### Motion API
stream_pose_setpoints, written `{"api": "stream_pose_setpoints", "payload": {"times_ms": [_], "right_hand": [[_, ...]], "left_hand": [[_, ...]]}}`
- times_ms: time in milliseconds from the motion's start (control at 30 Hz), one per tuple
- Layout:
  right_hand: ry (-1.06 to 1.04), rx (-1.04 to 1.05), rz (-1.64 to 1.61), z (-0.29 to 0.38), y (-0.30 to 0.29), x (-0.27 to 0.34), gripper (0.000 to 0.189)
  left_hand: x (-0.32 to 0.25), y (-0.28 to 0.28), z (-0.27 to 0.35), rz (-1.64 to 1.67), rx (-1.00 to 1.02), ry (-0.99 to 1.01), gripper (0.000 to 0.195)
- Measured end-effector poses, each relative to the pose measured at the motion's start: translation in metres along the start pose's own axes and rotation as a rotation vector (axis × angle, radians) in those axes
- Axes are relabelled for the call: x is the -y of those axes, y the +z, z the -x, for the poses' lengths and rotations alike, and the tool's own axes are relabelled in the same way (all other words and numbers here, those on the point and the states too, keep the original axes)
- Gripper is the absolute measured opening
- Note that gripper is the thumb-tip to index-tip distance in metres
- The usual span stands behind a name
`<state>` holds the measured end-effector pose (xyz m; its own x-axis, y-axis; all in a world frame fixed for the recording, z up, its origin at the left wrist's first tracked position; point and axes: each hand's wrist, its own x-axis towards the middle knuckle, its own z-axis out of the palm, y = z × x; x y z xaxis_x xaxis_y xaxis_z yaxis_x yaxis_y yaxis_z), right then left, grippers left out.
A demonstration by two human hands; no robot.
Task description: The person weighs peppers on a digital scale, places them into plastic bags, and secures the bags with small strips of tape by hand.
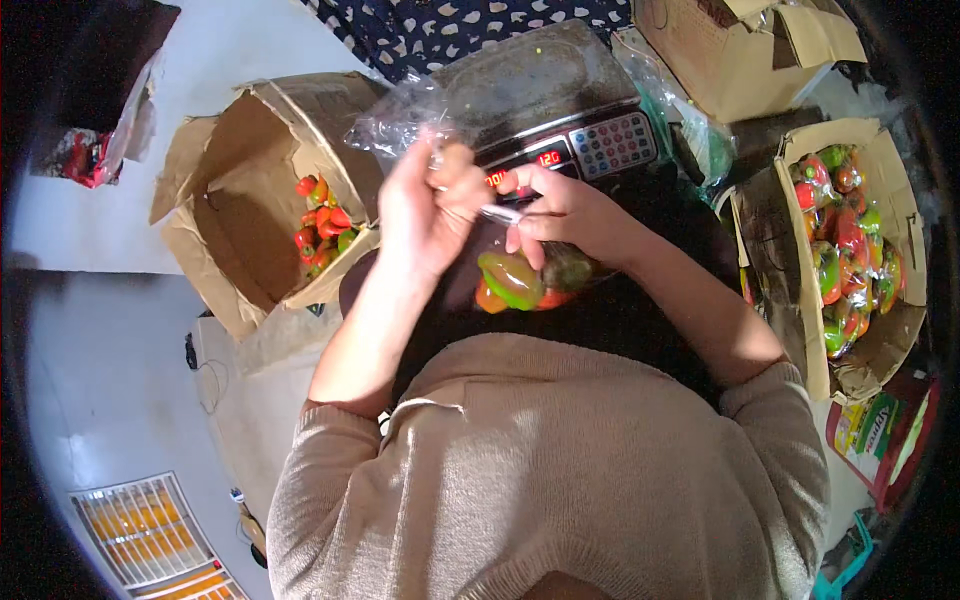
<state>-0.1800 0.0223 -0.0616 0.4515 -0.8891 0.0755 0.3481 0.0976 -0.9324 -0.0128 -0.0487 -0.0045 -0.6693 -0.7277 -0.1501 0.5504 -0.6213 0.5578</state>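
My left hand (435, 202) is closed around the gathered top of a clear plastic bag (397, 120), which puffs out above the fist. Between the two hands runs a short whitish strip (501, 215); whether it is a tie or the bag's twisted neck cannot be told. My right hand (574, 214) pinches this strip with thumb and fingers. Just below hang green, orange and red bell peppers (514, 281), seemingly inside the bag, over my dark lap. A digital scale (536, 79) with a lit red display lies beyond the hands.
At left, an open cardboard box (251, 195) tilts toward me with loose small peppers (322, 225). Bagged peppers (851, 240) fill another carton (795, 300) at right. A third cardboard box (727, 60) stands at the back right. A red-edged printed bag (874, 435) lies lower right.
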Motion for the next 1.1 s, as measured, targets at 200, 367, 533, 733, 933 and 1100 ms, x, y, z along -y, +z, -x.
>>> {"api": "stream_pose_setpoints", "payload": {"times_ms": [200, 367, 533, 733, 933, 1100], "right_hand": [[0.064, -0.001, 0.085, 0.003, 0.0, 0.01, 0.047], [0.079, -0.068, -0.007, 0.011, -0.004, -0.013, 0.047], [0.05, -0.099, -0.009, 0.007, 0.004, -0.017, 0.045], [0.064, -0.001, -0.199, 0.017, 0.013, -0.002, 0.04], [-0.073, 0.008, -0.469, 0.015, 0.026, 0.017, 0.067], [-0.169, -0.006, 0.251, 0.002, 0.016, -0.004, 0.074]], "left_hand": [[-0.069, -0.02, -0.002, -0.118, -0.118, 0.42, 0.022], [-0.056, 0.012, 0.003, -1.881, -0.177, 1.332, 0.015], [0.01, 0.012, 0.029, -2.282, 0.355, 0.461, 0.028], [-0.026, 0.001, 0.033, -2.305, 0.613, 0.34, 0.016], [-0.017, -0.014, 0.049, -2.314, 0.591, 0.452, 0.021], [-0.021, -0.002, 0.061, -2.532, 0.699, 0.444, 0.02]]}}
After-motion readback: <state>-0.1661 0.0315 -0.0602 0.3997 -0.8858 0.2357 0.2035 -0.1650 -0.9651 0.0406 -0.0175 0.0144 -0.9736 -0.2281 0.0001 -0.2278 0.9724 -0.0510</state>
